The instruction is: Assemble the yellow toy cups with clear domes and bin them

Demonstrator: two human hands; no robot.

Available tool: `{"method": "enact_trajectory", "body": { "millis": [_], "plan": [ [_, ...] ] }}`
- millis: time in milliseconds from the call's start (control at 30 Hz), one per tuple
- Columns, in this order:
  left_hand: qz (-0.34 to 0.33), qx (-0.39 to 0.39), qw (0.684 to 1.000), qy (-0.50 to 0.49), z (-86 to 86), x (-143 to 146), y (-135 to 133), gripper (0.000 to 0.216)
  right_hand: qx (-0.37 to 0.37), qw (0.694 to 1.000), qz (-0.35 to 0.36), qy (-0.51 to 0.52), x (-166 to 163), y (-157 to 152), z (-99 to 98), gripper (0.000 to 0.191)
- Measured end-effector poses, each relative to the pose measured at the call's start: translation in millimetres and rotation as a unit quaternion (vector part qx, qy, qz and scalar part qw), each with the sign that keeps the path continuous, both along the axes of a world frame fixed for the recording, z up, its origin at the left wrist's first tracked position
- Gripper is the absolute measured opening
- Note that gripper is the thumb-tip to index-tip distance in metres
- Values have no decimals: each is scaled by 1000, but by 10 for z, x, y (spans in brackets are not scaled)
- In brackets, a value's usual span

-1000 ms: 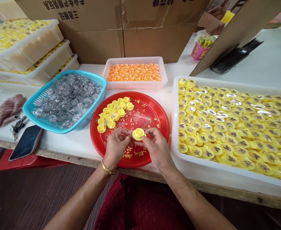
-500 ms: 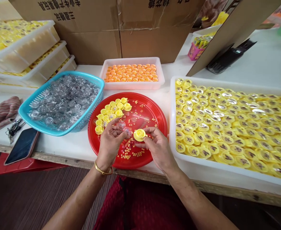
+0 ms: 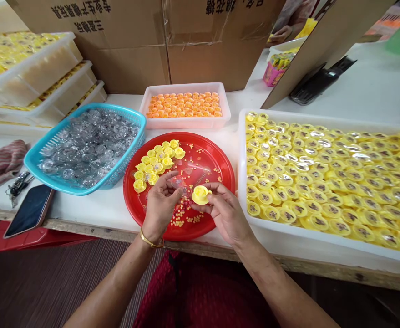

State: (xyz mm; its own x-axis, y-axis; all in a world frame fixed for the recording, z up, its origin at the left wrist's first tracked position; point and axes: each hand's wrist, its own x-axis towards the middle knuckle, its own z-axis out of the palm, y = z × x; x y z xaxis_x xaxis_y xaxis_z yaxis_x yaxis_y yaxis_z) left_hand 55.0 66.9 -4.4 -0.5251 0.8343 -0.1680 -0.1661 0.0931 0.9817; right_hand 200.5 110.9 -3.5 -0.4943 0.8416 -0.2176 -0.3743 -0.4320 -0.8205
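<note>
While right hand [image 3: 229,214] pinches small yellow plastic cup-and-saucer [image 3: 200,196] by its handle side, over round red plastic tray [image 3: 218,157], left hand [image 3: 160,205] sits part-curled just left of the cup; can't tell whether gripping.

- Held cup [image 3: 200,195]: smooth yellow plastic, soft sheen.
- Round tray [image 3: 226,172]: red plastic, smooth, glossy.
- Basket [image 3: 68,187]: blue plastic, low sheen; clear pieces [image 3: 92,143] inside, glossy transparent plastic.
- Large bin [image 3: 242,173]: milky plastic, satin; yellow cups [image 3: 302,177] in it catch bright glare.
- Carton [image 3: 134,61]: matt brown cardboard, shiny tape [image 3: 194,43] on it.
- Phone [image 3: 29,210]: dark, glossy, glass-like face.
- Bracelet [image 3: 147,239]: polished gold-coloured metal.
- Striped rag [image 3: 6,159]: cloth, matt, nubbly.
- Tabletop [image 3: 83,206]: smooth white, edge [image 3: 309,271] rough wood.
</note>
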Motion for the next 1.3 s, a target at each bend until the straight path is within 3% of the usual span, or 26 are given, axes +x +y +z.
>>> {"method": "enact_trajectory", "body": {
  "millis": [133, 433, 633, 867, 1100, 1200, 1300],
  "plan": [
    [-9, -2, 999, 45, -18, 33, -3, 43, 17, 1000, -12, -9, -18, -5, -25, 21],
    [-23, 3, 999, -38, 33, 70, -17, 33, 19, 998, -10, -51, -53, -5, -74, 21],
    [-5, -10, 1000, -14, -10, 77, 3, 33, 40, 996, -9, -79, -46, 1, -98, 20],
    [-20, -64, 997, 39, -107, 37, -23, 27, 191, 942, 18, -276, 0, 24, -193, 15],
    [1, -80, 996, 31, -77, -150, -122, 31, 163, 934, 55, -314, -83, 27, -254, 9],
    [16, -69, 997, -12, -16, -189, -166, 33, 240, 896, 80, -366, -143, 47, -263, 11],
    [15, -45, 998, -49, 42, -180, -200, 35, 353, 820, 81, -443, -183, 75, -256, 17]
  ]
}}
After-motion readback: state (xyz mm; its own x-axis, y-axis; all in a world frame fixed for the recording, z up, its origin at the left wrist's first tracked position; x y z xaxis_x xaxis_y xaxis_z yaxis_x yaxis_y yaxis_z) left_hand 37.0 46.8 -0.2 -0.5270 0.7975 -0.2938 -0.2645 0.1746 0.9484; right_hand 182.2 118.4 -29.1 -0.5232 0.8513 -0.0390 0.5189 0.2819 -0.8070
